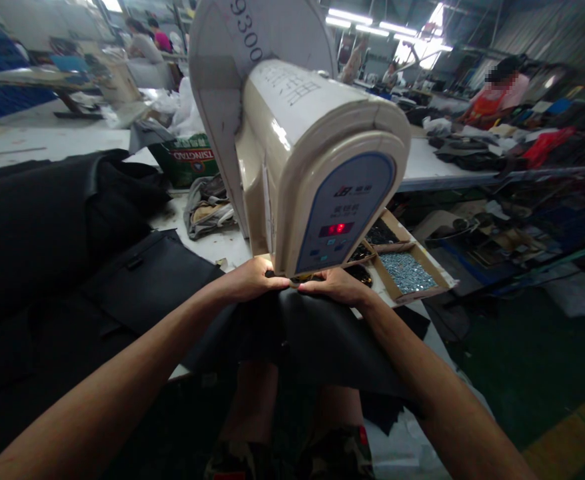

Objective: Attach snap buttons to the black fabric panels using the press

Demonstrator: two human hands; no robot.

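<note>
A cream-coloured machine (pixel 317 160) with a blue front panel and a red lit display (pixel 336 229) stands right in front of me. Both hands hold a piece of black fabric (pixel 317 333) under its head. My left hand (pixel 252 279) pinches the fabric's edge on the left of the head, fingers closed. My right hand (pixel 335 285) grips the same edge on the right, fingertips almost touching the left hand's. The spot beneath the machine head is hidden by my hands.
A heap of black garments (pixel 47 233) covers the white table (pixel 32 137) at my left. Cardboard trays with small metal parts (pixel 406 270) sit right of the machine. A green carton (pixel 187 159) and a grey cloth bundle (pixel 207 207) lie behind. Other people work at far tables.
</note>
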